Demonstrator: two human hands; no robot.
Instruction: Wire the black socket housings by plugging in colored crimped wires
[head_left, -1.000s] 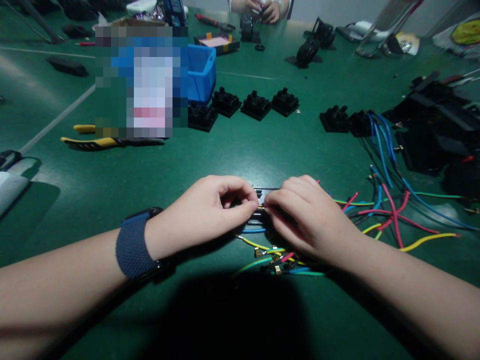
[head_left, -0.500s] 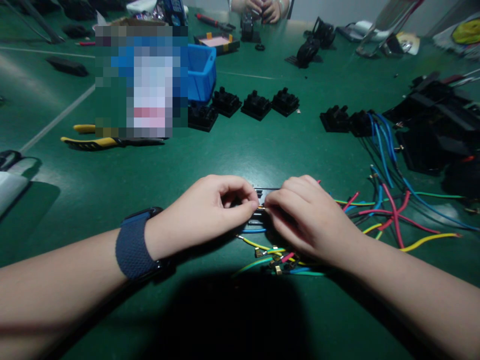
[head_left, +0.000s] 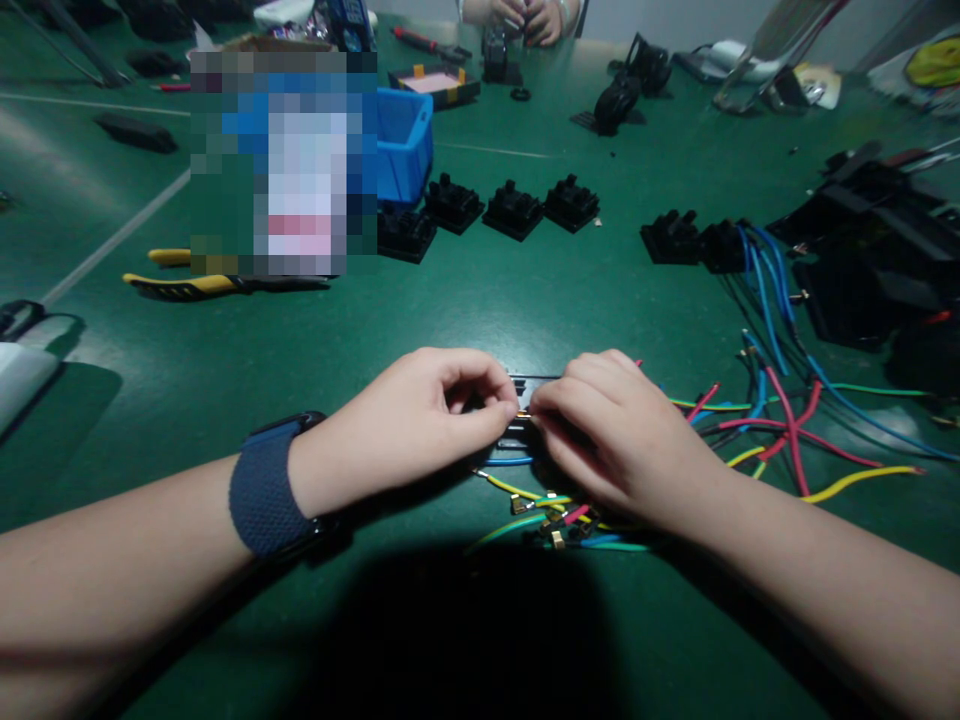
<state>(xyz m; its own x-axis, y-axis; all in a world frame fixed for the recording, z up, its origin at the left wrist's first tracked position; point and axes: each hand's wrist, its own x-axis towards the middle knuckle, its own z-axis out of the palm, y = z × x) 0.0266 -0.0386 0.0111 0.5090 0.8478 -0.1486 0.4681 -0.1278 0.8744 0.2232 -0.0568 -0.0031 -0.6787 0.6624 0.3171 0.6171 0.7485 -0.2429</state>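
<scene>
A flat black plastic part [head_left: 514,437] with slots lies on the green table, mostly covered by my hands. My left hand [head_left: 442,405], with a watch on a dark blue band at the wrist, pinches thumb and finger together over its left side. Opposite it, my right hand [head_left: 619,430] is closed, its fingertips almost meeting the left ones. A tiny brass-coloured glint [head_left: 523,414] shows between the fingertips; its kind is too small to tell. Short wires [head_left: 555,505] in yellow, green, red and blue, some with brass terminals, lie just below my right hand.
More coloured wires [head_left: 787,430] spread to the right. Several black sockets [head_left: 512,211] stand in a row beyond my hands, near a blue bin [head_left: 405,150]. Yellow-handled pliers [head_left: 187,287] lie at left. Black housings [head_left: 847,290] are piled at right. Another person's hands [head_left: 525,18] work at the far edge.
</scene>
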